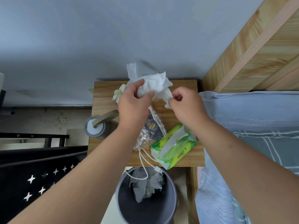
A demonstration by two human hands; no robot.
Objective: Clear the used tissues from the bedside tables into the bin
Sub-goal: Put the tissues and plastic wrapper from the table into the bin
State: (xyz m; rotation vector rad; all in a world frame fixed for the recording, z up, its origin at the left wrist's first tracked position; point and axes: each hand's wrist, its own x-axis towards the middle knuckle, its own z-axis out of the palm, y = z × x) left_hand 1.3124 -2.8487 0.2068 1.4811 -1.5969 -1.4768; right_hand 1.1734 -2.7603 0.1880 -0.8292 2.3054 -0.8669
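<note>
Item: white tissue wad [155, 84], above the bedside table [104, 96]'s far edge, our left hand [132, 102] curled round its bulk, our right hand [186, 104] pinching its tail, likely to bundle it for the bin [168, 201] below.

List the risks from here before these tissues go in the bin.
1. The white cable dangles over the bin; the dropped tissue wad may snag it.
2. The left hand and right hand only pinch the loose wad, so a piece could fall outside the bin.
3. The crumpled tissue behind the left hand might be missed.
</note>
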